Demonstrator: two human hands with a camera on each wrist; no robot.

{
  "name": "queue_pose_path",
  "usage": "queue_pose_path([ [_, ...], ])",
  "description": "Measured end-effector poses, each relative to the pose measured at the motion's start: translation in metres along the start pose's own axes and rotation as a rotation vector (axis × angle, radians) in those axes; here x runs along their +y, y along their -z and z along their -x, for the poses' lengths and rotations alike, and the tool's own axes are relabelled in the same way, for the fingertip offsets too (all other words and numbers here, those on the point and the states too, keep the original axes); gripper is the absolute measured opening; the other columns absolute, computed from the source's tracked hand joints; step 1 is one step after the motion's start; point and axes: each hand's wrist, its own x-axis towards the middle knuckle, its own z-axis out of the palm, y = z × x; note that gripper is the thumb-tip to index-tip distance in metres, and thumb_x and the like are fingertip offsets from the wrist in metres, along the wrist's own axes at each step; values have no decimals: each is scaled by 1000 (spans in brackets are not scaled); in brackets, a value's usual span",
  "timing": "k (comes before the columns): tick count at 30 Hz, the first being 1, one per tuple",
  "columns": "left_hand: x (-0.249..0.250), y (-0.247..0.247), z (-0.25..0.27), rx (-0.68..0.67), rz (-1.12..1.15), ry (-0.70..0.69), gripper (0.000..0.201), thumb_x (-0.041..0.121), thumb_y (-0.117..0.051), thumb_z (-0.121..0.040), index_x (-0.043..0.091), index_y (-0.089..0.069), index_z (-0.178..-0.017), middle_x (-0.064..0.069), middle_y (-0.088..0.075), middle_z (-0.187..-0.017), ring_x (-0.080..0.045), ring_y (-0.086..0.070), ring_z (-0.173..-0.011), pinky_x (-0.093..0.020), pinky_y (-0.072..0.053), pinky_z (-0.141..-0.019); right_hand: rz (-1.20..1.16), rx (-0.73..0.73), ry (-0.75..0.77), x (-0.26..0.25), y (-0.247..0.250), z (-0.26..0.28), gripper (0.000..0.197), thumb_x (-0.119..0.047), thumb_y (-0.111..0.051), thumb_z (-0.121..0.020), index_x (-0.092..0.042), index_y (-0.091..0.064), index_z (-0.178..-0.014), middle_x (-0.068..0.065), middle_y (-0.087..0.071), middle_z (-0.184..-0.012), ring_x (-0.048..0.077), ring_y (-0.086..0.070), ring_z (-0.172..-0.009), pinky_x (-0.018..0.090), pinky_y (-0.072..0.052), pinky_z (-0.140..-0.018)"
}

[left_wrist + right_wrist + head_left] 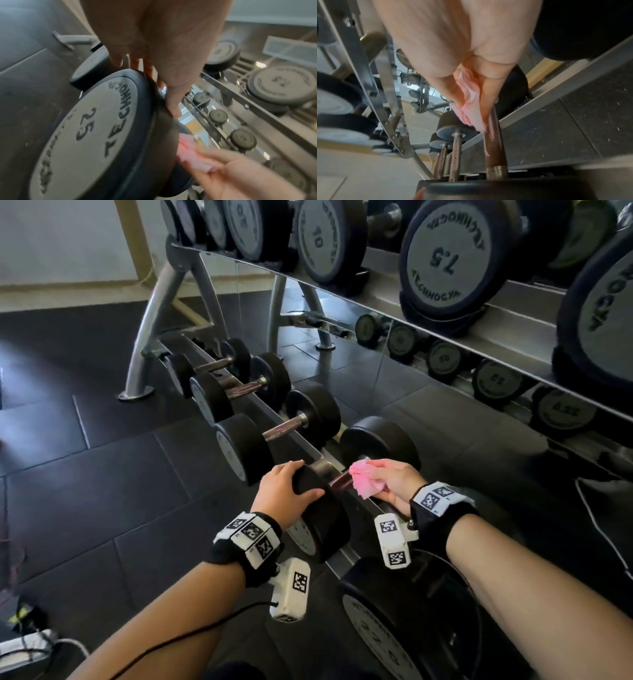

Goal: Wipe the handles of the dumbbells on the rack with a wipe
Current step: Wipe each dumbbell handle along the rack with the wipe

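Observation:
A black dumbbell marked 25 (325,522) (85,135) lies on the lower rail of the rack (329,465). My left hand (308,477) (149,88) grips its near head, fingers over the top rim and thumb on the rubber edge. My right hand (368,474) (471,94) pinches a crumpled pink wipe (363,479) (472,115) (192,152) and holds it against the brown metal handle (340,481) (494,146), close to the far head (380,440). The hand and wipe hide the far part of the handle.
Smaller dumbbells (239,446) (205,392) line the same rail to the left. An upper shelf overhead carries dumbbells marked 7.5 (445,254) and 10 (315,237). A mirror behind reflects them. A bigger dumbbell (387,621) lies nearest. Dark floor tiles (85,474) spread left.

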Motion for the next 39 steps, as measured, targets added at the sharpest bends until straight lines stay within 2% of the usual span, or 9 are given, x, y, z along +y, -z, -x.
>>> queue_pose_path([
  [3, -7, -6, -4, 16, 19, 52, 72, 54, -70, -82, 33, -43, -144, 3, -41, -148, -22, -31, -139, -39, -28, -117, 196, 91, 95, 4, 1, -17, 26, -20, -77, -86, -9, -74, -109, 14, -74, -110, 28, -70, -107, 43, -55, -98],
  [7, -18, -13, -3, 83, -54, 40, 62, 69, -58, -80, 50, -41, -137, 16, -40, -142, -18, -28, -137, -46, -13, -119, 451, 227, 373, -5, -4, -30, 4, -37, -79, -84, -35, -78, -80, -22, -74, -78, -4, -69, -81, 11, -49, -76],
  [9, -24, -17, 0, 123, -66, -8, 60, 73, -51, -81, 54, -39, -137, 21, -40, -142, -15, -27, -138, -46, -6, -119, 630, 197, 509, -5, -7, -38, 10, -32, -71, -91, -37, -78, -86, -30, -68, -70, -9, -65, -72, 0, -40, -64],
  [15, -30, -26, 0, 143, -1, -14, 67, 83, -40, -72, 58, -36, -135, 29, -37, -140, -9, -23, -137, -46, -5, -118, 863, 110, 518, 1, -7, -50, 19, -24, -62, -98, -25, -77, -109, -11, -75, -98, 7, -66, -93, 12, -44, -79],
  [23, -26, -25, 1, 116, 132, 38, 57, 66, -60, -81, 56, -40, -133, 25, -37, -139, -9, -19, -138, -48, -6, -118, 1218, -28, 365, 2, -7, -54, 30, -39, -51, -101, -23, -77, -100, 3, -73, -91, 26, -68, -91, 31, -49, -78],
  [28, -21, -21, 2, 99, 129, 59, 56, 61, -62, -84, 54, -40, -135, 21, -36, -143, -12, -18, -140, -51, -5, -119, 1273, -183, 449, 7, -11, -42, 29, -26, -47, -104, -31, -73, -115, 2, -69, -121, 25, -62, -111, 34, -47, -99],
  [31, -19, -19, 2, 75, 112, 69, 58, 61, -61, -85, 53, -38, -137, 20, -34, -146, -12, -16, -142, -51, -5, -119, 1299, -391, 483, 15, -17, -36, 36, -16, -47, -104, -32, -62, -133, -1, -58, -142, 18, -52, -132, 26, -34, -115],
  [35, -19, -15, 3, 48, 86, 78, 60, 62, -60, -86, 53, -35, -140, 18, -32, -150, -14, -14, -144, -54, -3, -119, 1350, -364, 424, 4, -9, -46, 32, -37, -48, -103, -34, -65, -129, 8, -65, -125, 24, -62, -112, 29, -44, -98],
  [39, -17, -14, 4, 33, 82, 77, 62, 63, -58, -85, 53, -34, -141, 18, -30, -152, -14, -13, -145, -55, -2, -120, 1550, -199, 500, 0, 1, -56, 34, -23, -45, -104, -31, -61, -133, 14, -66, -118, 35, -63, -110, 40, -48, -95],
])
